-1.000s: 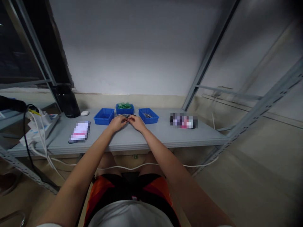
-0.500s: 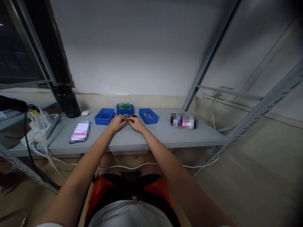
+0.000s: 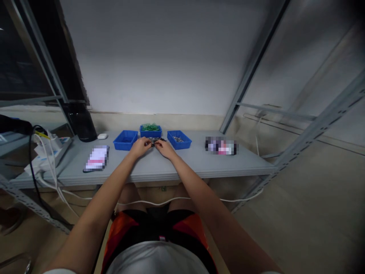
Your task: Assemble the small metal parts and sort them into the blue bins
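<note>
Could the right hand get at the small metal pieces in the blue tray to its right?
Probably yes: the right hand is close by, and the small metal pieces lie in an open-topped blue tray, with only its low wall visible between.

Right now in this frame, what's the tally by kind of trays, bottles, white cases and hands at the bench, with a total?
Trays: 3
Bottle: 1
White case: 1
Hands: 2
Total: 7
Left out: the loose metal pieces, too small to count.
</note>
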Demonstrator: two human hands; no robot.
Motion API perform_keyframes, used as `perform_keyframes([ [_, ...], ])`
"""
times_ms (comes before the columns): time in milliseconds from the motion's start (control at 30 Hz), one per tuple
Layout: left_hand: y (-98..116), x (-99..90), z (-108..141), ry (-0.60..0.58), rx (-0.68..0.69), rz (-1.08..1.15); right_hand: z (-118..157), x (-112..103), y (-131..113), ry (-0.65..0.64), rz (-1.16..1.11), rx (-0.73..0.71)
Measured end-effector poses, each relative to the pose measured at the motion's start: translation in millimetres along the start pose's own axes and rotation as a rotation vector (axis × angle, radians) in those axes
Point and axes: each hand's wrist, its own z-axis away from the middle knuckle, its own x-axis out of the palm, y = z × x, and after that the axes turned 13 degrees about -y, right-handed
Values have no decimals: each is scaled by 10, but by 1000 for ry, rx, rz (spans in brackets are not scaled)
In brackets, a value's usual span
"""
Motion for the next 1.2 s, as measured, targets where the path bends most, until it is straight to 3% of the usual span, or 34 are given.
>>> perform_keyframes([
  [833,-59,55,-7,-10,-17,25,0,-3,-15,26,8,9],
  [1200,-11,33,-8,-32,7,66,20,-37,-133,129,99,-61],
])
